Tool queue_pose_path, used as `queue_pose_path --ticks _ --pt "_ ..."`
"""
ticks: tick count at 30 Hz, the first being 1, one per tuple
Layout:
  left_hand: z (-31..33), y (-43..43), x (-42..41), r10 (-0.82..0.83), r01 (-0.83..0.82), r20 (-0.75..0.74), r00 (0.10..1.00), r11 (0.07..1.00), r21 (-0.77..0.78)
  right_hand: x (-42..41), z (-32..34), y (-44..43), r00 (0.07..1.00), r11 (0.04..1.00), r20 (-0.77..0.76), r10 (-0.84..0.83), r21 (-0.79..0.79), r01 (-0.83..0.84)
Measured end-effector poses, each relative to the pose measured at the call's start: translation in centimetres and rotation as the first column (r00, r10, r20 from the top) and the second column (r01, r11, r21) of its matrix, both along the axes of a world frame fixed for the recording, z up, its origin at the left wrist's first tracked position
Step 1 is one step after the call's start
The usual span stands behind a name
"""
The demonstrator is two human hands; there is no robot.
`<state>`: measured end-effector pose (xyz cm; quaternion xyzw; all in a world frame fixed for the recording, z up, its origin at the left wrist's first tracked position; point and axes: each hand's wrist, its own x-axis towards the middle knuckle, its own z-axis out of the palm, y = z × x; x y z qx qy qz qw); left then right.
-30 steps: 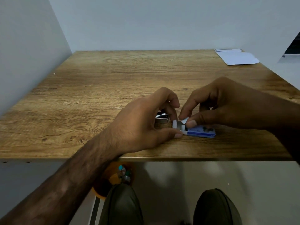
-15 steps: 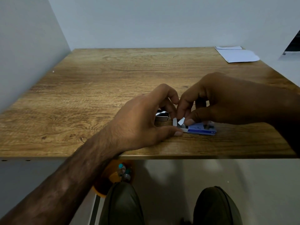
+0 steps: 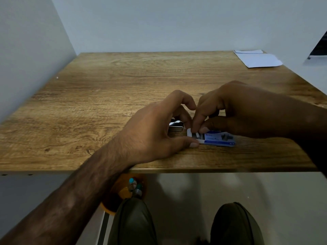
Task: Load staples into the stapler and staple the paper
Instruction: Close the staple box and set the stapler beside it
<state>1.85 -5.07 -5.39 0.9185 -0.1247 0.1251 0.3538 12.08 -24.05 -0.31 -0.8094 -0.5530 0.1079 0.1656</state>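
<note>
Staple box (image 3: pixel 219 139): being gripped at its open end by left hand (image 3: pixel 155 131) thumb and fingers, steadied while its flap is being pinched by right hand (image 3: pixel 235 112), probably for drawing out contents. Stapler (image 3: pixel 176 127): being partly hidden just behind left hand.

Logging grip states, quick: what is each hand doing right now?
Left hand: grips the open end of the staple box, thumb on its white tray.
Right hand: pinches at the box's opening; flap or staples, cannot tell.

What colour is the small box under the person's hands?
The staple box is blue, and white at its open end; the head view shows it.
</note>
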Motion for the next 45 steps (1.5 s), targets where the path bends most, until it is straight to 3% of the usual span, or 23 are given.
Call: queue_pose_path --ticks 13,17,28,40,45 --pt "0.0 0.1 0.0 -0.01 0.01 0.004 1.0 1.0 0.006 0.4 -0.6 -0.9 0.996 0.991 -0.068 -0.055 0.117 0.063" --pt "-0.1 -0.1 0.1 -0.008 0.008 0.01 1.0 1.0 0.005 0.0 -0.8 -1.7 0.995 0.995 -0.08 -0.062 0.076 0.068" --pt "-0.2 0.0 0.0 -0.023 0.023 0.019 1.0 1.0 0.005 -1.0 -1.2 -1.4 0.994 0.998 0.101 -0.039 -0.046 0.044" --pt "-0.4 0.1 0.2 -0.08 0.077 0.052 0.995 0.995 0.056 -1.4 -1.3 -6.8 0.98 0.978 -0.061 -0.19 0.07 0.194" --pt "-0.4 0.4 -0.1 -0.058 0.031 0.151 0.987 0.983 0.181 -1.7 -2.4 -6.7 0.977 0.973 -0.059 -0.206 0.092 0.211"
